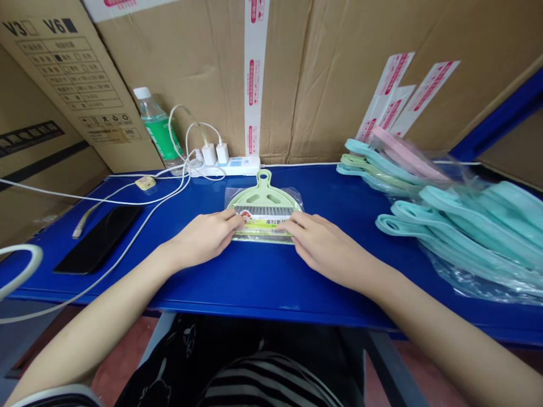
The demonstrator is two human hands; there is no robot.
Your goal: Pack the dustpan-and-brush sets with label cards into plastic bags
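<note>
A pale green mini dustpan with a grey-bristled brush (271,199) lies flat in a clear plastic bag at the middle of the table, its looped handle pointing away from me. Across its lower part runs a yellow and white printed label (265,221). My left hand (211,234) has its fingers bent onto the bag's left side, by the end of the label. From the right, my right hand (324,244) holds the other side, its fingertips over the label's right end. Both thumbs are mostly hidden.
Bagged turquoise dustpans (475,226) pile up at the right, with pink and green ones (413,155) behind. To the left are a black phone (98,240), loose white cables, a green-labelled bottle (160,130) and a power strip (237,165). Cardboard (322,85) walls the blue table's (263,277) back.
</note>
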